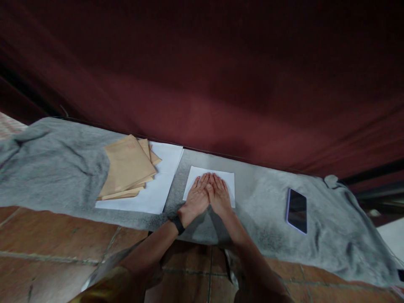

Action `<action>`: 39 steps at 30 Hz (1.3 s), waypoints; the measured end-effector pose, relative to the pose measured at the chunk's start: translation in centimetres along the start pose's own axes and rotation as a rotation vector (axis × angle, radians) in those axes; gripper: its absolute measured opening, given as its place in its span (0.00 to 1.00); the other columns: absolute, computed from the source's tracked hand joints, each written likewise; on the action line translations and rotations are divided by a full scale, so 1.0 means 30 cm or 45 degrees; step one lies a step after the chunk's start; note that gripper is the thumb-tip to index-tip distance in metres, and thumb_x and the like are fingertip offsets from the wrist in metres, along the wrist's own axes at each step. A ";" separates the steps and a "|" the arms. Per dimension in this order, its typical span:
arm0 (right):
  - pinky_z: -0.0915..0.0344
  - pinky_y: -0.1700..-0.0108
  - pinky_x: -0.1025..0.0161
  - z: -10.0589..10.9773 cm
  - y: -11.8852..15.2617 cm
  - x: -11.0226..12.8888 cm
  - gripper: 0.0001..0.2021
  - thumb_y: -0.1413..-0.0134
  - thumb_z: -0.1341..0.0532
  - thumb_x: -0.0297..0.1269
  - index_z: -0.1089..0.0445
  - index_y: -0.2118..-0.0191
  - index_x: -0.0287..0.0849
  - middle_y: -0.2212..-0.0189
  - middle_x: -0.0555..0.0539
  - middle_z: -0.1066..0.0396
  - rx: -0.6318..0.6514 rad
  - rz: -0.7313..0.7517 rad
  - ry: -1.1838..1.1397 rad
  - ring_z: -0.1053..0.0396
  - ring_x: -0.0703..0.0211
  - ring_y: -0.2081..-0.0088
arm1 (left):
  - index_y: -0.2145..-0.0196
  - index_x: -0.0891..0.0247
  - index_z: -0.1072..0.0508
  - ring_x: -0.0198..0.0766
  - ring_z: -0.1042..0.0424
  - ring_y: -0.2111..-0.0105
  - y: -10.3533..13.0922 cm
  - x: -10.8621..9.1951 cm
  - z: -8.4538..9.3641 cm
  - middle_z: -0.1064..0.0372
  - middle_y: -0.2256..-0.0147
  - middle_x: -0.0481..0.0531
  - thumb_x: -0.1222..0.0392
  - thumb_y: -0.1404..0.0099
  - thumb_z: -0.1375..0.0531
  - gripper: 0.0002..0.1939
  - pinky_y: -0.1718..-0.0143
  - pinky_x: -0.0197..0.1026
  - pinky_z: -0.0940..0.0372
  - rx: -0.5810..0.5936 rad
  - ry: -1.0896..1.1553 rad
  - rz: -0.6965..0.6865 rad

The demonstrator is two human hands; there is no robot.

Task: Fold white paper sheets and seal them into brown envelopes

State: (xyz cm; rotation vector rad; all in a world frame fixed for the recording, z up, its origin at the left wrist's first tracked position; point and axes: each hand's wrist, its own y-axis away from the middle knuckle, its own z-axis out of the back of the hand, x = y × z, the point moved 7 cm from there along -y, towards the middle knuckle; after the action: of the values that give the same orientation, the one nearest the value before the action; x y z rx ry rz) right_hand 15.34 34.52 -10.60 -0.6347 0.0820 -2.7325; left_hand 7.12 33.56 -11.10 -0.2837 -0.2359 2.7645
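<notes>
Left hand and right hand: opened flat, grasping nothing, resting on white rectangular paper sheet. Nine o'clock: stacked brown-paper envelopes. Three o'clock: purple-edged black phone.

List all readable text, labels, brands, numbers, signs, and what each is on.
No readable text anywhere in view.
Brown paper envelopes: any print too faint to read.
Smartphone: dark screen, no legible text.
Black wristband: too small to read anything.
Large white sheet under the envelopes: no visible writing.
Small white sheet: no visible writing; partly covered by the hands.
</notes>
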 end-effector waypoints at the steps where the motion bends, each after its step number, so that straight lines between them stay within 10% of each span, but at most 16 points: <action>1: 0.57 0.25 0.47 0.000 -0.002 -0.012 0.29 0.24 0.62 0.45 0.47 0.26 0.39 0.26 0.42 0.48 -0.011 -0.003 0.044 0.52 0.54 0.26 | 0.28 0.71 0.46 0.46 0.50 0.27 0.000 0.011 0.011 0.46 0.29 0.64 0.64 0.27 0.54 0.32 0.27 0.56 0.53 -0.001 -0.002 0.022; 23: 0.47 0.31 0.35 0.081 0.070 -0.219 0.34 0.25 0.58 0.49 0.45 0.28 0.26 0.31 0.26 0.42 -0.390 -0.187 0.333 0.42 0.36 0.31 | 0.30 0.79 0.42 0.54 0.46 0.29 0.029 0.169 0.085 0.47 0.30 0.70 0.53 0.23 0.56 0.32 0.28 0.56 0.51 -0.062 -0.116 0.360; 33: 0.51 0.27 0.47 0.055 0.046 -0.057 0.29 0.24 0.62 0.41 0.46 0.27 0.32 0.26 0.37 0.49 -0.136 -0.021 0.110 0.52 0.52 0.26 | 0.29 0.72 0.42 0.46 0.51 0.27 0.022 -0.061 0.026 0.47 0.29 0.62 0.63 0.24 0.55 0.29 0.26 0.56 0.54 -0.091 -0.074 0.002; 39: 0.57 0.25 0.50 0.020 0.030 -0.017 0.29 0.24 0.62 0.42 0.46 0.27 0.34 0.27 0.40 0.47 0.002 -0.030 0.100 0.52 0.55 0.26 | 0.28 0.71 0.45 0.44 0.50 0.27 0.022 -0.054 -0.023 0.49 0.28 0.62 0.66 0.26 0.55 0.30 0.27 0.55 0.51 -0.040 -0.104 -0.032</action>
State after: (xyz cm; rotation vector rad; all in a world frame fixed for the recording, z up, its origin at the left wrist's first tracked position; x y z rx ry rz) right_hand 16.30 33.86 -10.39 -0.5311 0.0917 -2.7801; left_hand 8.54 32.46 -11.63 -0.1747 -0.3015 2.7525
